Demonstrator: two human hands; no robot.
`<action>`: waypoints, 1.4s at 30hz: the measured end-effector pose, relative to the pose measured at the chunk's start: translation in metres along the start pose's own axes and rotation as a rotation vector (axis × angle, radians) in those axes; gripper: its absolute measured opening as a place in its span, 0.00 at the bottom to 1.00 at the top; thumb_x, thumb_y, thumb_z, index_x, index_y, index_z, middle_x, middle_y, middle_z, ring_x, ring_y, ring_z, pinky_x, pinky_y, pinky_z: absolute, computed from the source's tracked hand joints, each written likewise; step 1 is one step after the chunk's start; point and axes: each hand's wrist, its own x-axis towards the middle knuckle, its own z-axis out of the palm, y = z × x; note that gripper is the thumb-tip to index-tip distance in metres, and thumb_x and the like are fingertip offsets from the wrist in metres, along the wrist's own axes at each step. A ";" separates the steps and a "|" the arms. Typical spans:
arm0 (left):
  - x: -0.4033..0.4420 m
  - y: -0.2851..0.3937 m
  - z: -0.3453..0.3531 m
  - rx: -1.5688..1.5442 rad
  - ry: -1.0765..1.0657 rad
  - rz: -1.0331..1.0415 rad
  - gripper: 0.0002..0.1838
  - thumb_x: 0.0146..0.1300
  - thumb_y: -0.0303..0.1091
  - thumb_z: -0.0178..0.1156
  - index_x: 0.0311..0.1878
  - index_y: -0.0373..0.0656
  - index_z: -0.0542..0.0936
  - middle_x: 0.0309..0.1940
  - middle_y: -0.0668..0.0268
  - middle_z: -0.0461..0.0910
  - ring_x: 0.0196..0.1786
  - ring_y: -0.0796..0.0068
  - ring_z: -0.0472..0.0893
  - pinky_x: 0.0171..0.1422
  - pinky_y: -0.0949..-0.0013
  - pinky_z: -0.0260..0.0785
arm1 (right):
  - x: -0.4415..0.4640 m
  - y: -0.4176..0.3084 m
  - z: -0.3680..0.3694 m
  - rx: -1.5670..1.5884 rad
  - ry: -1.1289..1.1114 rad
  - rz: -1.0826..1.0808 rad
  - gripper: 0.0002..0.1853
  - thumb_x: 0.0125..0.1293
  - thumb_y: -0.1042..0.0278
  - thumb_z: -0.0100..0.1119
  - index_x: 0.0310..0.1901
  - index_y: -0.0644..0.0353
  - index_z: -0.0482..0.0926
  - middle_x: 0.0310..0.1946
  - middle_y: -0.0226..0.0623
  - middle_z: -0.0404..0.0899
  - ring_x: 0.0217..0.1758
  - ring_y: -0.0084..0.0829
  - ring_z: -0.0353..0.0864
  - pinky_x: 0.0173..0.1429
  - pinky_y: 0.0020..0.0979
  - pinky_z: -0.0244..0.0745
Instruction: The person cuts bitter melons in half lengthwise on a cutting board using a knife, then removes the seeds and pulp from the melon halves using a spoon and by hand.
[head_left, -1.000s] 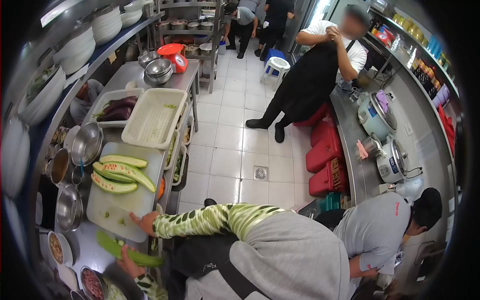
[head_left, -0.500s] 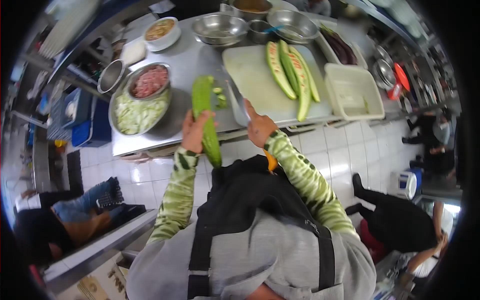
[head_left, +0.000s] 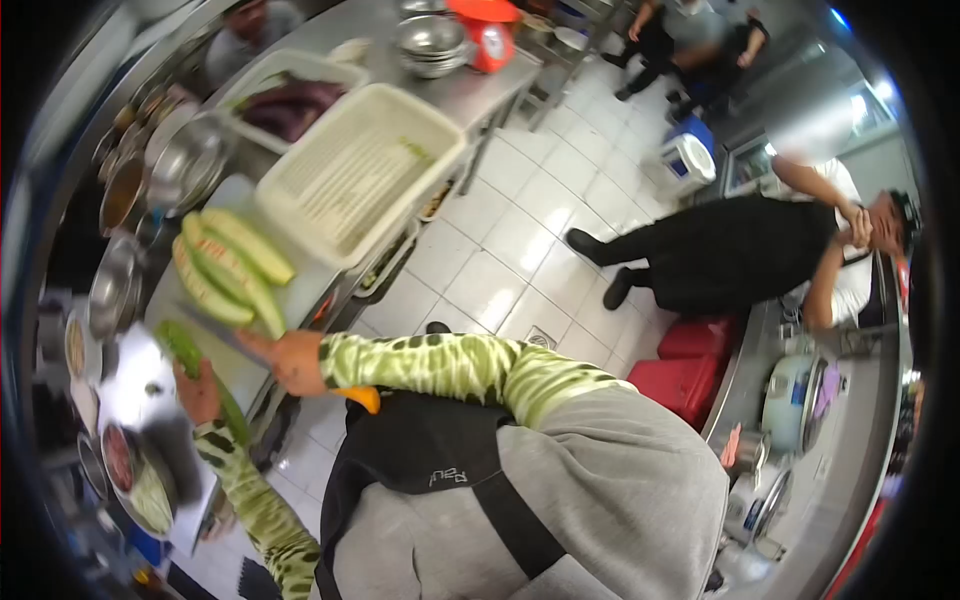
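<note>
- Firmly keep the left hand [head_left: 200, 392] wrapped round the whole bitter gourd [head_left: 182, 345], with thumb and fingertips well clear of any blade path.
- Likewise hold the orange-handled knife [head_left: 362, 400] tight in the right hand [head_left: 292, 362], with fingers clamped on the handle, and point the edge away from the left hand and forearm.
- Preferably lay the bitter gourd flat on the cutting board [head_left: 230, 362] before any cut; at this moment beside the board's edge, slanting back towards the body, with contact hard to judge through the blur.
- Mind the split gourd pieces [head_left: 243, 285], close to the right fingertips; best to leave room around them.
- Different from half a second ago: steel table [head_left: 140, 360] now down the left side rather than across the top, owing to a turn of the view.
- Also different: knife now over the board, nearer the split pieces; bitter gourd apparently shifted to the board side of the small off-cuts [head_left: 152, 388].
- Unchanged: both grips, and the split pieces together on the board.
</note>
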 end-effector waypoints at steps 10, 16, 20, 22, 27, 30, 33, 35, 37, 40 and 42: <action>0.084 0.020 -0.094 0.404 0.437 -0.388 0.50 0.59 0.54 0.64 0.73 0.30 0.53 0.28 0.51 0.82 0.31 0.54 0.83 0.37 0.53 0.74 | -0.023 -0.005 -0.075 0.219 -0.014 -0.011 0.39 0.64 0.73 0.49 0.77 0.56 0.49 0.24 0.43 0.82 0.25 0.44 0.83 0.34 0.41 0.79; 0.089 -0.029 -0.074 0.356 0.142 -0.007 0.46 0.61 0.53 0.64 0.70 0.28 0.58 0.42 0.44 0.78 0.46 0.48 0.79 0.51 0.52 0.71 | 0.023 0.073 -0.041 0.286 0.055 -0.320 0.43 0.61 0.69 0.55 0.77 0.52 0.49 0.21 0.41 0.78 0.24 0.36 0.78 0.29 0.37 0.76; 0.079 -0.034 -0.003 0.291 0.017 0.109 0.43 0.63 0.52 0.64 0.69 0.26 0.62 0.52 0.39 0.76 0.56 0.44 0.76 0.61 0.51 0.68 | 0.026 0.044 -0.092 0.136 0.035 -0.045 0.43 0.57 0.75 0.44 0.76 0.66 0.44 0.25 0.51 0.82 0.23 0.40 0.84 0.32 0.36 0.82; 0.054 -0.044 0.002 0.282 0.028 0.087 0.42 0.64 0.51 0.64 0.68 0.26 0.64 0.56 0.37 0.75 0.61 0.42 0.75 0.66 0.50 0.67 | 0.024 0.035 -0.088 0.183 0.000 0.001 0.43 0.58 0.76 0.43 0.77 0.65 0.43 0.26 0.51 0.82 0.21 0.39 0.83 0.31 0.36 0.82; 0.077 -0.061 0.032 0.213 -0.041 0.122 0.41 0.64 0.52 0.63 0.69 0.29 0.63 0.59 0.42 0.74 0.60 0.41 0.75 0.66 0.51 0.68 | 0.006 0.007 -0.119 0.200 -0.066 0.077 0.43 0.60 0.74 0.41 0.77 0.65 0.39 0.22 0.47 0.82 0.20 0.35 0.83 0.34 0.33 0.83; 0.086 -0.027 0.064 0.236 -0.038 0.139 0.39 0.65 0.50 0.62 0.69 0.31 0.63 0.60 0.44 0.74 0.61 0.43 0.75 0.66 0.52 0.68 | 0.005 0.009 -0.133 0.222 -0.141 0.058 0.43 0.59 0.75 0.41 0.77 0.64 0.38 0.26 0.50 0.82 0.20 0.36 0.83 0.33 0.33 0.84; 0.097 -0.008 0.083 0.246 -0.022 0.146 0.38 0.65 0.49 0.61 0.70 0.33 0.63 0.61 0.47 0.74 0.61 0.44 0.75 0.66 0.52 0.68 | 0.013 0.027 -0.136 0.218 -0.148 0.058 0.44 0.60 0.75 0.42 0.78 0.59 0.39 0.25 0.45 0.83 0.20 0.34 0.83 0.30 0.34 0.84; 0.096 -0.015 0.074 0.249 0.013 0.120 0.38 0.65 0.49 0.60 0.71 0.34 0.63 0.62 0.48 0.74 0.62 0.45 0.75 0.67 0.52 0.68 | 0.019 0.038 -0.144 0.104 -0.115 0.087 0.43 0.60 0.75 0.43 0.78 0.55 0.42 0.25 0.44 0.83 0.20 0.33 0.82 0.28 0.33 0.83; 0.074 -0.025 0.055 0.238 0.075 0.080 0.37 0.65 0.48 0.60 0.71 0.36 0.63 0.63 0.49 0.74 0.62 0.46 0.75 0.67 0.52 0.68 | 0.009 0.054 -0.149 0.188 -0.147 0.073 0.43 0.61 0.75 0.44 0.79 0.52 0.43 0.26 0.43 0.82 0.20 0.31 0.81 0.28 0.32 0.81; 0.052 -0.048 0.042 0.314 0.216 0.112 0.36 0.65 0.47 0.59 0.72 0.38 0.63 0.64 0.52 0.74 0.63 0.47 0.75 0.67 0.53 0.68 | 0.013 0.063 -0.156 0.404 -0.264 0.189 0.42 0.63 0.76 0.46 0.79 0.49 0.45 0.27 0.42 0.81 0.21 0.29 0.79 0.27 0.30 0.78; 0.022 0.033 0.029 0.467 0.299 -0.163 0.35 0.66 0.46 0.57 0.73 0.44 0.63 0.62 0.50 0.76 0.61 0.47 0.77 0.65 0.52 0.69 | 0.030 0.052 -0.156 0.481 -0.332 0.270 0.42 0.64 0.76 0.47 0.79 0.47 0.46 0.27 0.41 0.80 0.21 0.27 0.78 0.26 0.29 0.77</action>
